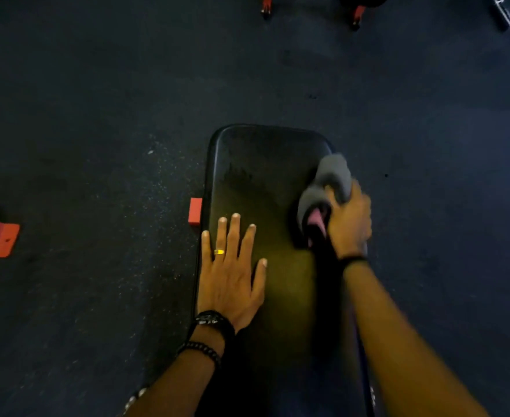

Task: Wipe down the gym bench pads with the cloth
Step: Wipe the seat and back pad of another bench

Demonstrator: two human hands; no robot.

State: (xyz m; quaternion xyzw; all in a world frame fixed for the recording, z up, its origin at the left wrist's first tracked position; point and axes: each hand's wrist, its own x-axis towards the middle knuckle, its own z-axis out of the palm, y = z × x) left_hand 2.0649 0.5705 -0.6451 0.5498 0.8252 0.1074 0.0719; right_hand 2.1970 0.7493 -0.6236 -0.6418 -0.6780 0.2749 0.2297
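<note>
Dark gym floor point(97, 115) surrounds the bench pad point(259, 182). Your left hand point(232, 275) lies flat, fingers spread, on it; your right hand point(350, 221) grips the bunched cloth point(329, 176) at its right edge.

Black padded gym bench pad point(256, 182): far half bare, open for passage. Left hand point(231, 275) flat at near left edge blocks that side. Right hand point(350, 218) gripping grey bunched cloth point(329, 182) occupies right edge. Orange rectangular frame block point(195, 211) juts just beside left edge.

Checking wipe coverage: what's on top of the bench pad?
Left hand rests flat on the bench pad; right hand grips the grey cloth at its right edge. Pad beneath them is hidden.
</note>
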